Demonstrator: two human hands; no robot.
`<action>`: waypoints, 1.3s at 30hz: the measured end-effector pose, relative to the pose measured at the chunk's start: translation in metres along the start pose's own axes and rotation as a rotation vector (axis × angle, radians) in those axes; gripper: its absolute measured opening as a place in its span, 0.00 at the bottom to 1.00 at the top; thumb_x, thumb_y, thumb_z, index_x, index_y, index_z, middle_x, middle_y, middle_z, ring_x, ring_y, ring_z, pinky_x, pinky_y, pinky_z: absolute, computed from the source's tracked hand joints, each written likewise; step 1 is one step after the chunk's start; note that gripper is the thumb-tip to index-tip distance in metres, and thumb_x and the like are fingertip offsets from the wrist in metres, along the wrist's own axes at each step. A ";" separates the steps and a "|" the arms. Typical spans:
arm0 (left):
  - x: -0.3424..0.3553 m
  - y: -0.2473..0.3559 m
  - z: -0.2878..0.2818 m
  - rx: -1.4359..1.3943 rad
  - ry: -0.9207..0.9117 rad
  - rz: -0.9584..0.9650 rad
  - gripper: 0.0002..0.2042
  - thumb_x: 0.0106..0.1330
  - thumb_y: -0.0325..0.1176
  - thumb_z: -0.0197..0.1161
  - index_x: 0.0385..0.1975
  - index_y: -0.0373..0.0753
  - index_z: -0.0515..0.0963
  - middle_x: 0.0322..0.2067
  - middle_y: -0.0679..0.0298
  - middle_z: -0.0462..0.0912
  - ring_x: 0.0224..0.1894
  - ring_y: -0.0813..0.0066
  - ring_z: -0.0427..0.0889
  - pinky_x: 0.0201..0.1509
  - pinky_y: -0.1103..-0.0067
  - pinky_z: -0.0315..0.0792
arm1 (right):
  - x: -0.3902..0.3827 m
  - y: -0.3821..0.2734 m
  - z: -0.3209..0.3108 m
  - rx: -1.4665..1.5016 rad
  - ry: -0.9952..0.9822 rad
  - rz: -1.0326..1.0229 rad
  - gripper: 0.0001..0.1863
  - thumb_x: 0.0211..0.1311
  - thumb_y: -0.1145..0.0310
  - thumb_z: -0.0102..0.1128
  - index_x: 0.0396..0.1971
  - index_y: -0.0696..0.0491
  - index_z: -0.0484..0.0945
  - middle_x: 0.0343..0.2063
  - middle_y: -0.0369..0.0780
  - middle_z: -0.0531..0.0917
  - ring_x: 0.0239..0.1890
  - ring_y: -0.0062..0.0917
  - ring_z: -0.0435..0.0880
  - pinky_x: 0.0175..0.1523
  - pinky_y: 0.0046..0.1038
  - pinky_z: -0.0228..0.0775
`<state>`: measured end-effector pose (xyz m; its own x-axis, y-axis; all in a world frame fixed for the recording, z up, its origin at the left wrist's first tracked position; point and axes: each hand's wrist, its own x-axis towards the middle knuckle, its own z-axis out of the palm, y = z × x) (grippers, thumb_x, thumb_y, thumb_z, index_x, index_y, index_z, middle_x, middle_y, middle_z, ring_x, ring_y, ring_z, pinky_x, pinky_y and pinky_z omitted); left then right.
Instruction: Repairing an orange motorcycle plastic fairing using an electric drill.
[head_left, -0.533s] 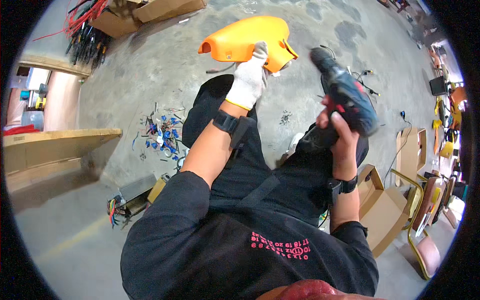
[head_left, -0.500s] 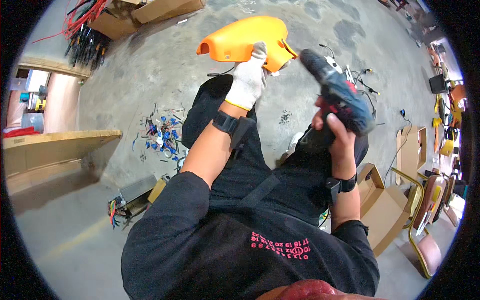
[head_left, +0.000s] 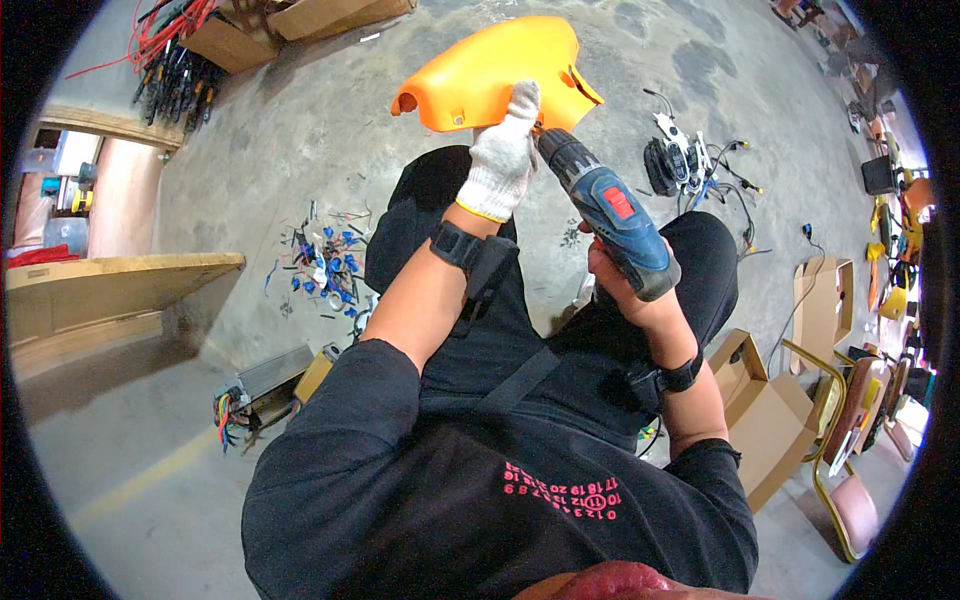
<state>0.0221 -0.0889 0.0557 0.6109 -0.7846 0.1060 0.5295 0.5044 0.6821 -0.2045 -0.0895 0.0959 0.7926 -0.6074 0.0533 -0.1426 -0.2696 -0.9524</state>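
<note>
An orange moulded plastic cover (head_left: 505, 75) is held up in front of me above the floor. My left hand (head_left: 502, 160), in a white knit glove, grips its near edge with the thumb over the top; the other fingers are hidden beneath. In my bare right hand (head_left: 618, 270) is a blue-and-black cordless drill (head_left: 615, 205) with a red patch on its body. The drill's chuck points up and left at the cover's near edge, just right of my left thumb. Whether its tip touches the cover or a screw cannot be made out.
Cut wire scraps (head_left: 328, 262) litter the floor at left, near a metal box with coloured wires (head_left: 265, 390). A white-and-black part with cables (head_left: 690, 155) lies at right. Opened cardboard boxes (head_left: 770, 415) and a gold-framed chair (head_left: 850, 510) stand further right; a wooden table (head_left: 125, 278) is at left.
My right hand has brought the drill left and inward, so its chuck now meets the cover's near edge. The cover has tilted slightly and moved a little away.
</note>
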 end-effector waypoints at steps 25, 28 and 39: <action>-0.018 0.002 0.014 0.103 0.178 -0.241 0.21 0.72 0.50 0.56 0.51 0.38 0.75 0.45 0.62 0.81 0.42 0.71 0.83 0.47 0.72 0.80 | -0.001 -0.003 0.016 -0.182 0.048 -0.073 0.22 0.49 0.76 0.68 0.47 0.58 0.76 0.30 0.40 0.83 0.30 0.23 0.82 0.42 0.26 0.75; -0.016 -0.010 -0.006 0.325 0.147 -0.084 0.19 0.73 0.49 0.56 0.51 0.40 0.76 0.45 0.64 0.81 0.41 0.74 0.82 0.44 0.72 0.80 | 0.003 -0.010 0.016 -0.168 0.027 -0.031 0.22 0.49 0.76 0.68 0.47 0.58 0.76 0.29 0.40 0.83 0.30 0.23 0.82 0.41 0.25 0.75; -0.007 0.000 0.002 0.243 0.324 0.080 0.21 0.71 0.50 0.57 0.51 0.39 0.74 0.46 0.60 0.82 0.44 0.66 0.84 0.46 0.66 0.82 | -0.003 -0.004 0.014 -0.233 -0.019 -0.088 0.41 0.44 0.73 0.70 0.63 0.58 0.66 0.45 0.51 0.83 0.48 0.40 0.85 0.52 0.32 0.75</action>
<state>0.0169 -0.0843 0.0570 0.8188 -0.5726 -0.0418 0.3423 0.4285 0.8362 -0.1981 -0.0762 0.0952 0.8188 -0.5602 0.1253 -0.2033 -0.4872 -0.8493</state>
